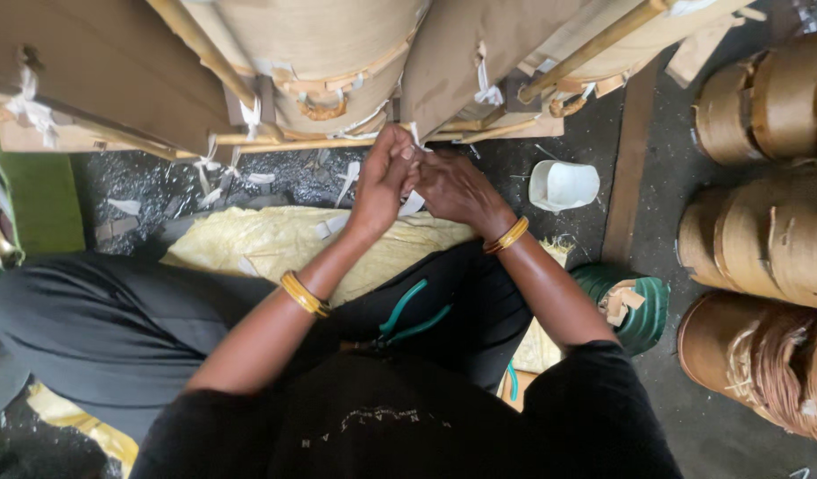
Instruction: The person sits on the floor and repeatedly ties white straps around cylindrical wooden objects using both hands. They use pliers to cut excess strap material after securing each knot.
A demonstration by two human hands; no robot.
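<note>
While both hands meet at the thin bamboo frame rod [337, 142], left hand [383, 177] & right hand [453, 188] fingers pinch a white cloth tie strip [414, 202]; teal-handled pliers [413, 312] rest on lap.

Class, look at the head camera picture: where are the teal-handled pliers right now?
The teal-handled pliers lie on the person's lap, low in the middle of the view, between the two forearms and below the hands.

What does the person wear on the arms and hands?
Both forearms are bare, with black short sleeves ending above the elbows. The left wrist carries stacked yellow-gold bangles, and the right wrist has similar bangles. The left hand and right hand have no gloves.
</note>
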